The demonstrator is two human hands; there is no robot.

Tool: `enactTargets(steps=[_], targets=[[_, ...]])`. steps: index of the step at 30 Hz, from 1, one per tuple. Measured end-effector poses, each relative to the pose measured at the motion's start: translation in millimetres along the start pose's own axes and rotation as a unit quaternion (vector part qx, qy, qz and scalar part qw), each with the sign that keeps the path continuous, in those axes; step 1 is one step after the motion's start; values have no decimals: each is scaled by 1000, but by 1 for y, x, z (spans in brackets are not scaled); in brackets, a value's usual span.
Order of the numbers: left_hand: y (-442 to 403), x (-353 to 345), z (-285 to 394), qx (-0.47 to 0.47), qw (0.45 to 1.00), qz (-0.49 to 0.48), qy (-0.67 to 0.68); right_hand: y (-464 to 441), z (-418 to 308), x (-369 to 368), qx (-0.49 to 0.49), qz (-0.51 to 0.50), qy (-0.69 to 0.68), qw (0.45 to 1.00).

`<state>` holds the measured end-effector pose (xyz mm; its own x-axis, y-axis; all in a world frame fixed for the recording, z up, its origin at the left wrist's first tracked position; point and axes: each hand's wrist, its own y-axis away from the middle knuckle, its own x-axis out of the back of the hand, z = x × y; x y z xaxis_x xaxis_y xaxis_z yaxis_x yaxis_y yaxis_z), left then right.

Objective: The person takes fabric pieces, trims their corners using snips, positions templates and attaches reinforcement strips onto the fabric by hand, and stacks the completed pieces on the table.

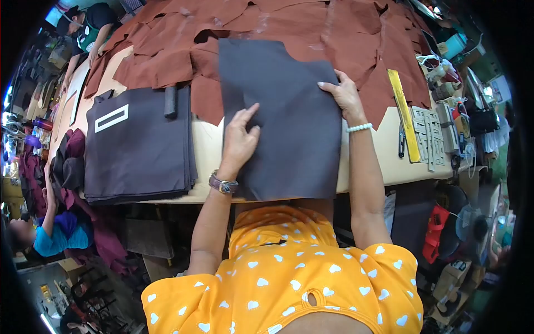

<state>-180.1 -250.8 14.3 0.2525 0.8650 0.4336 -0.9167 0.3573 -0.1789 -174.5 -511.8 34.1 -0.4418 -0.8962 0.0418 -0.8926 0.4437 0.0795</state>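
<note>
A large dark grey sheet (289, 128), which looks like leather, lies in front of me with its near end at the table edge. My left hand (242, 136) rests on top of its left side, fingers stretched out and thumb apart. At the upper right edge my right hand (346, 96) grips the sheet, thumb on top and the other fingers partly hidden. To the left is a stack of similar dark sheets (144, 150). On that stack lie a white rectangular frame (112, 118) and a dark cylindrical bar (171, 102).
Reddish-brown leather pieces (289, 25) cover the far table. At right are a yellow ruler (404, 114), a black pen-like tool (401, 142) and slotted templates (427, 133). One person (92, 30) works at the far left corner; another person (61, 231) is at the near left.
</note>
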Motion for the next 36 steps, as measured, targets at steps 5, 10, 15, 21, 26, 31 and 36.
enactTargets(steps=[5,10,15,21,26,31,36], targets=[[-1,-23,8,-9,998,-44,-37,8,19,37,40,12,45,998],[-55,-27,-5,-13,998,11,63,12,30,34,72,8,3,997],[-92,-24,-17,75,986,-16,146,12,33,31,82,32,37,995],[-92,-20,-21,94,989,55,97,-3,24,24,43,85,74,993],[-103,-26,-52,6,990,116,84,2,25,20,70,79,85,991],[-103,-18,-28,57,993,99,24,1,30,15,86,79,76,990],[-110,-18,-41,-32,989,144,-22,4,26,12,83,90,96,988]])
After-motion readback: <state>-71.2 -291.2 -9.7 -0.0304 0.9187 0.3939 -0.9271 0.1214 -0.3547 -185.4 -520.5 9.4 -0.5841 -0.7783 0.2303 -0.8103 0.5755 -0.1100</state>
